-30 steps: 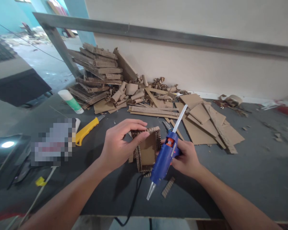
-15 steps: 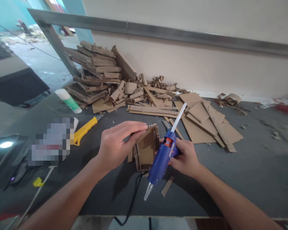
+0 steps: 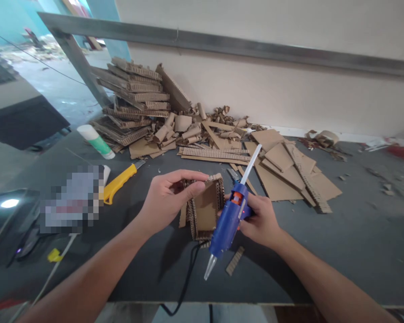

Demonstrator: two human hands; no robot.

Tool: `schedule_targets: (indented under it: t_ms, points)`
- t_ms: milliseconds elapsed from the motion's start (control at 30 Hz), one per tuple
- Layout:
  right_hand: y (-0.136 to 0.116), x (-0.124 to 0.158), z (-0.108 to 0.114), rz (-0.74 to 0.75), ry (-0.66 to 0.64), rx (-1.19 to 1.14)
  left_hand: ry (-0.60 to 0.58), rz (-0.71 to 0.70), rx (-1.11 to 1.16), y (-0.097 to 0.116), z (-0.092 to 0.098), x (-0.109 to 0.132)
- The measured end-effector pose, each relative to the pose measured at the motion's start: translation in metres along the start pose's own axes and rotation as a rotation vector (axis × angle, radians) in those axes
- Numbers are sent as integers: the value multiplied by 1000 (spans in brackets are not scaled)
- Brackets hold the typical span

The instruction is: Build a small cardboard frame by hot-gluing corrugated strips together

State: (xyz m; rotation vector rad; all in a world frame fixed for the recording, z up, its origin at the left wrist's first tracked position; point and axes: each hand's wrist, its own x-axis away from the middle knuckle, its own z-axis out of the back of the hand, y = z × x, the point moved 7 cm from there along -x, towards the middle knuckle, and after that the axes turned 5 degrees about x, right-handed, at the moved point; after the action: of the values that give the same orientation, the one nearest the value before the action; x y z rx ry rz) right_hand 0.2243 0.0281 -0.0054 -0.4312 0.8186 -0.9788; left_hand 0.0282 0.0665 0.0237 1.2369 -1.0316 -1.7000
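A small cardboard box (image 3: 206, 211) with corrugated walls stands tilted in front of me, its hollow side facing my view. My left hand (image 3: 175, 193) grips its upper left corner, thumb at the top edge and fingers along the outside. In my right hand (image 3: 259, 217) is a blue glue gun (image 3: 227, 224), nozzle pointing down toward the table's front edge, a clear glue stick out of its back end. Some right fingertips reach behind the gun to the box's right side. A short corrugated strip (image 3: 234, 261) lies below the gun.
A yellow utility knife (image 3: 119, 181) and a white-green tube (image 3: 96, 141) lie left. Stacked cardboard pieces (image 3: 138, 96) and curled scraps stand at the back; flat cardboard sheets (image 3: 283, 175) lie right. A black cord (image 3: 188, 278) hangs over the front edge.
My left thumb has slid down and right onto the box's top edge, and its fingers have shifted slightly. The box and glue gun have barely moved.
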Motion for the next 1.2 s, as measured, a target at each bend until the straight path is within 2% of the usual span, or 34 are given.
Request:
schedule_targets:
  t_ms: [100, 400, 567, 900, 1100, 1200]
  points:
    - [-1, -1, 0, 10, -1, 16, 47, -3, -29, -1, 1, 2]
    - [-14, -3, 5, 162, 83, 51, 55, -214, -253, 18, -3, 8]
    - [-14, -3, 6, 174, 100, 92, -5, -326, -277, 24, -7, 9]
    - [-14, -3, 5, 172, 85, 62, 64, -267, -235, 20, -7, 10]
    - [-14, -3, 4, 174, 78, 28, 86, -319, -246, 22, -7, 12]
    - [-13, -3, 4, 161, 70, 16, 83, -407, -288, 29, -8, 14]
